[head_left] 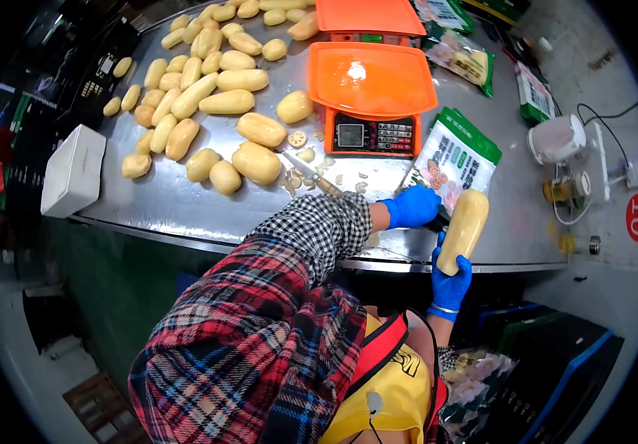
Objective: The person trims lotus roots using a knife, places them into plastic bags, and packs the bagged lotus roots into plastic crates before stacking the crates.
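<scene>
My left hand [412, 207], in a blue glove, is closed at the lower edge of a green and white printed bag [458, 159]. A dark thing shows by its fingers, too hidden to name. My right hand [450, 283], also gloved in blue, grips the lower end of a long pale lotus root [465, 231], which stands nearly upright over the table's front edge. Left of my left hand, a knife with a wooden handle [328, 186] lies among scraps, close to a cut lotus slice [297, 139].
Many lotus roots [260, 129] cover the left of the metal table [163, 222]. An orange scale [372, 78] stands at the back, a white box [73, 172] at the left edge. More bags [467, 59], a pink-white kettle [557, 139] and a jar [558, 189] are on the right.
</scene>
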Tool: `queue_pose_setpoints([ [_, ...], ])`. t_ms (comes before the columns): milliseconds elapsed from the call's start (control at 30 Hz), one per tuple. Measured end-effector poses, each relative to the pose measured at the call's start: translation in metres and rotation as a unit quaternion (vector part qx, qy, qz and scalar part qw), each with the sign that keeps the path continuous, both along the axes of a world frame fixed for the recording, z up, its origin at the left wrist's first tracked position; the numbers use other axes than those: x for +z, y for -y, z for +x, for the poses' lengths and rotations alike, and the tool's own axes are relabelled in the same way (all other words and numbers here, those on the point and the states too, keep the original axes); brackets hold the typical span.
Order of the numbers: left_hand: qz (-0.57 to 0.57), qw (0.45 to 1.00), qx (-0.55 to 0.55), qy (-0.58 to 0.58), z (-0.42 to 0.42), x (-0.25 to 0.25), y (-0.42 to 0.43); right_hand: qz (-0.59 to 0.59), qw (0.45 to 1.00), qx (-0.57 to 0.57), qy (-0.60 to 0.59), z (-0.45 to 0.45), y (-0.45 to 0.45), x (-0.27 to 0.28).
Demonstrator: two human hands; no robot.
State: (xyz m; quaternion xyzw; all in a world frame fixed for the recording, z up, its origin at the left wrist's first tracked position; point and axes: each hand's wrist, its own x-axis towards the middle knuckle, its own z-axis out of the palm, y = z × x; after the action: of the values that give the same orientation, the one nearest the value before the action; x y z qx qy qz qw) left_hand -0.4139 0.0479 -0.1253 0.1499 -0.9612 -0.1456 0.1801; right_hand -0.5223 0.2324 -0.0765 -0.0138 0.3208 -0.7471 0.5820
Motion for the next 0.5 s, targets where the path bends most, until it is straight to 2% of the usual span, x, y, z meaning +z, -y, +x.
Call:
queue_pose_setpoints([
  [133, 0.062, 0.995, 0.068, -0.040, -0.020, -0.007, 0.010, 0.008, 0.995, 0.032, -0.093, 0.000, 0.014, 0.004],
  [233, 0.283, 0.938, 0.172, -0.105, -0.044, -0.009, 0.024, 0.016, 0.983, 0.036, -0.177, 0.005, 0.006, 0.013],
  [267, 0.278, 0.945, 0.131, -0.115, -0.049, -0.006, 0.036, 0.024, 0.978, 0.032, -0.206, 0.006, 0.000, 0.017],
  [333, 0.374, 0.915, 0.098, -0.116, -0.053, 0.004, 0.045, 0.050, 0.968, 0.010, -0.245, 0.008, -0.011, 0.019],
  [367, 0.420, 0.896, 0.081, -0.116, -0.055, 0.009, 0.048, 0.068, 0.967, 0.002, -0.245, 0.006, -0.018, 0.018],
  [400, 0.478, 0.857, 0.100, -0.164, -0.062, 0.012, 0.043, 0.086, 0.966, -0.005, -0.245, 0.002, -0.026, 0.016],
  [433, 0.482, 0.842, 0.096, -0.220, -0.066, 0.015, 0.036, 0.106, 0.964, -0.014, -0.244, 0.001, -0.032, 0.015],
  [467, 0.403, 0.893, 0.057, -0.193, -0.072, 0.024, 0.030, 0.128, 0.958, -0.025, -0.254, 0.005, -0.036, 0.021],
  [500, 0.321, 0.933, 0.018, -0.162, -0.074, 0.035, 0.024, 0.131, 0.967, -0.035, -0.217, 0.003, -0.041, 0.019],
])
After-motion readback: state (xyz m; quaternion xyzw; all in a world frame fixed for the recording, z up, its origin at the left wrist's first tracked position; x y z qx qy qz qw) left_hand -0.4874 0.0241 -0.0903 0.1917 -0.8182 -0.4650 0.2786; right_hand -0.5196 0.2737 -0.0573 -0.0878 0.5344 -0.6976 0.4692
